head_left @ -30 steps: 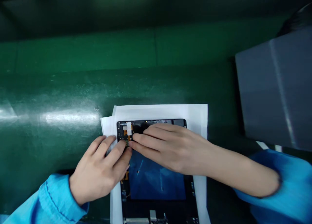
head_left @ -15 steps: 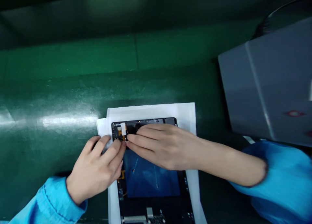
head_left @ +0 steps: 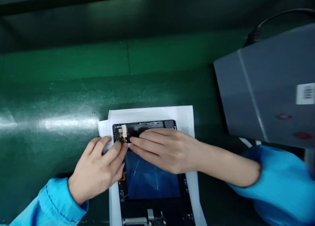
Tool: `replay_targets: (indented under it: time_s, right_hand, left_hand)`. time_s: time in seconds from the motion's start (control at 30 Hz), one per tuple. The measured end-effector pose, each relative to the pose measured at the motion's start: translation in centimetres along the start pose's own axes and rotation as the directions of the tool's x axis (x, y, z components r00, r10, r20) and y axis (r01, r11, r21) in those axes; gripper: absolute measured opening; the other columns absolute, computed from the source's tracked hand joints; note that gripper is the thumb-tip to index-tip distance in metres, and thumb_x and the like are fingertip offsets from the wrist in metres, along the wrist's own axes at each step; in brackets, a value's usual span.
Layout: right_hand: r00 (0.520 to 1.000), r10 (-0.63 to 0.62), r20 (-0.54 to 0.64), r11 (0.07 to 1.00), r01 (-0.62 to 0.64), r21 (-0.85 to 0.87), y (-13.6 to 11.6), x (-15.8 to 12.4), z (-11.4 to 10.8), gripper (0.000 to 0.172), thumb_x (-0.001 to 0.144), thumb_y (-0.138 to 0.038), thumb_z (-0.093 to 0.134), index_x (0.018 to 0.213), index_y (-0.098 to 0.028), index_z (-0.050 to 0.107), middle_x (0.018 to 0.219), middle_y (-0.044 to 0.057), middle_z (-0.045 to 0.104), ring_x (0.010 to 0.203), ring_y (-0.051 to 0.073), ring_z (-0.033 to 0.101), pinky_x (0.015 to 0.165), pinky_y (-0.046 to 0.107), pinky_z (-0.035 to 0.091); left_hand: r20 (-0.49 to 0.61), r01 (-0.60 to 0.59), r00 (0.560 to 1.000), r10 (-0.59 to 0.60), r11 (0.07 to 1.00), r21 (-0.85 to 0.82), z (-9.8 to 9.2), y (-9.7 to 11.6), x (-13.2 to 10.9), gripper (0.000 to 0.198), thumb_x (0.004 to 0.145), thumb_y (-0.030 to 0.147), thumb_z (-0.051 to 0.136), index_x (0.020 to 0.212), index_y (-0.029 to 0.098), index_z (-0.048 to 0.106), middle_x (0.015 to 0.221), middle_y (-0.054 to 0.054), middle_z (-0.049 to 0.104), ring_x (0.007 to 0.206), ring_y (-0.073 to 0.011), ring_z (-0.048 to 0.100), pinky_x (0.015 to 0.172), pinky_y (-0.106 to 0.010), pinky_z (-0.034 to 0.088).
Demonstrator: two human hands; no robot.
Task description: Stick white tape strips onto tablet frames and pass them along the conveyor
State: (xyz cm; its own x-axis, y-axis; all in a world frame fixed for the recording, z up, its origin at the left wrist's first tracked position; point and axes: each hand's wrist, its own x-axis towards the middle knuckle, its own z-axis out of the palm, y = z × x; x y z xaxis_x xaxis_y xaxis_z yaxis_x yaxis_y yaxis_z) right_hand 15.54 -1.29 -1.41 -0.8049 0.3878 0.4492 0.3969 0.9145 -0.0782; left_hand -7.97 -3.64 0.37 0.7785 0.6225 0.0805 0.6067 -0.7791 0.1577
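Note:
An opened tablet (head_left: 152, 204) lies on white paper sheets, its inside facing up. A dark blue panel (head_left: 151, 180) fills its middle. Near its upper left corner are an orange flex cable (head_left: 121, 134) and a white label (head_left: 124, 131). My left hand (head_left: 98, 170) is closed at the tablet's left edge, fingertips pressed together by the cable. My right hand (head_left: 167, 149) reaches across from the right, fingers together and thumb hidden. A small white strip (head_left: 129, 145) shows between the fingertips of both hands; their exact grip on it is hidden.
The white paper sheets (head_left: 150, 113) lie on a green work mat (head_left: 61, 98). At the right stands a large grey box-shaped device (head_left: 268, 88) with a barcode label (head_left: 305, 93) and a black cable (head_left: 254, 34) behind it. A dark ledge (head_left: 73, 26) runs along the back.
The small white strip now shows between my fingertips. My right hand has shifted very slightly. The view has turned a little, so the grey device sits farther left.

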Motion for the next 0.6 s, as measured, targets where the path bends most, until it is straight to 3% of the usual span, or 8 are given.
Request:
replay_targets:
  time_s: [0.2, 0.3, 0.5, 0.6]
  right_hand:
    - [0.988, -0.053, 0.146, 0.998, 0.058, -0.028, 0.2, 0.5, -0.6, 0.028, 0.093, -0.008, 0.042, 0.091, -0.014, 0.069, 0.095, 0.008, 0.069, 0.076, 0.016, 0.059, 0.067, 0.031, 0.052]
    - [0.980, 0.000, 0.197, 1.000, 0.001, -0.005, 0.3, 0.7, -0.8, 0.027, 0.093, -0.009, 0.043, 0.095, -0.011, 0.069, 0.100, 0.008, 0.069, 0.077, 0.017, 0.059, 0.069, 0.032, 0.052]
    - [0.972, 0.189, 0.136, 0.981, -0.194, 0.027, -0.8, -1.3, -0.9, 0.030, 0.094, -0.010, 0.041, 0.106, -0.012, 0.068, 0.116, 0.005, 0.068, 0.095, 0.019, 0.059, 0.085, 0.036, 0.054]
    - [0.951, 0.303, 0.060, 0.952, -0.305, 0.034, -2.3, -3.5, -1.3, 0.027, 0.092, -0.009, 0.046, 0.108, -0.013, 0.068, 0.121, 0.007, 0.067, 0.108, 0.023, 0.057, 0.095, 0.042, 0.052]
  left_hand:
    - [-0.002, -0.010, 1.000, 0.010, 1.000, 0.014, -0.1, -0.1, 0.0, 0.037, 0.093, 0.025, 0.048, 0.125, 0.012, 0.060, 0.110, -0.007, 0.066, 0.108, -0.0282, 0.051, 0.091, -0.043, 0.041]
    - [0.001, -0.015, 1.000, 0.015, 0.999, 0.036, -0.1, -0.3, 0.0, 0.036, 0.093, 0.025, 0.048, 0.125, 0.013, 0.061, 0.110, -0.008, 0.066, 0.108, -0.0286, 0.052, 0.091, -0.043, 0.041]
    - [-0.017, -0.034, 0.999, 0.035, 0.999, 0.038, -0.1, -0.4, 0.0, 0.035, 0.092, 0.023, 0.049, 0.123, 0.013, 0.060, 0.109, -0.010, 0.066, 0.107, -0.0294, 0.053, 0.087, -0.043, 0.042]
    - [-0.071, -0.018, 0.997, 0.015, 0.999, -0.049, -0.2, -0.9, -0.2, 0.035, 0.092, 0.023, 0.052, 0.125, 0.013, 0.057, 0.109, -0.011, 0.064, 0.106, -0.0272, 0.054, 0.087, -0.040, 0.044]
